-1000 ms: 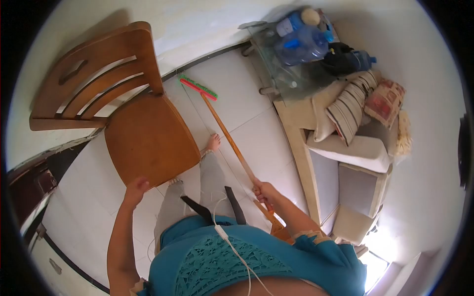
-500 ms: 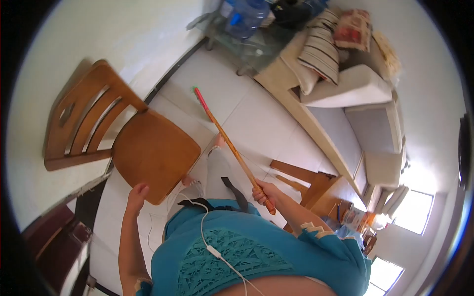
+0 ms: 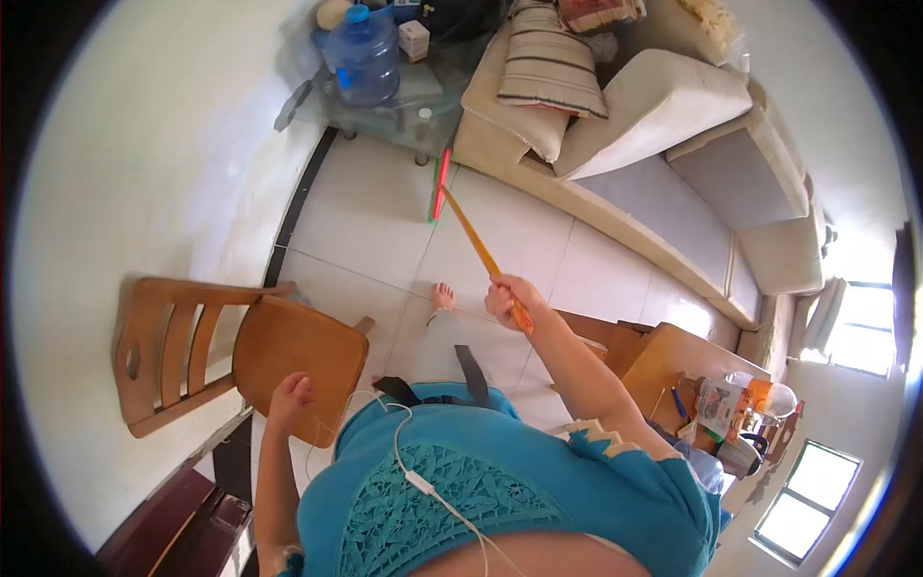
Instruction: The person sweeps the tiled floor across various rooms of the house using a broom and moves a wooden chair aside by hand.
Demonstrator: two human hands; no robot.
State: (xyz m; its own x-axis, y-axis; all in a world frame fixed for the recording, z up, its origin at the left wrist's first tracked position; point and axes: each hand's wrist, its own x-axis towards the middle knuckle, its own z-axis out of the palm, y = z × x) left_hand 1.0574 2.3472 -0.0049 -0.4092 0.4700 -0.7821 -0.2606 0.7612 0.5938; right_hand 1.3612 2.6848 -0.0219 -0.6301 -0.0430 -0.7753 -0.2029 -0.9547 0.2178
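Note:
My right hand (image 3: 511,302) is wrapped round the upper end of a broom's wooden handle, and a short stub sticks out below the fist. The broom (image 3: 468,229) slants away from me to its red head (image 3: 441,185), which has green bristles along one side. That head is at the floor, by the glass table and the sofa's corner. My left hand (image 3: 291,396) hangs in front of the wooden chair's seat (image 3: 298,356), its fingers curled with nothing visible in them. Whether it touches the chair I cannot tell.
A glass table (image 3: 423,115) bears a blue water jug (image 3: 362,58) and a small white box (image 3: 413,40). The beige sofa (image 3: 615,226) runs along the right. A wooden table (image 3: 663,361) with containers stands nearer. My bare foot (image 3: 442,296) is on the tiles (image 3: 370,207).
The broom head has swung right and farther out, towards the glass table and sofa. My right hand has moved forward with the handle. My view has shifted, and a foot has stepped forward.

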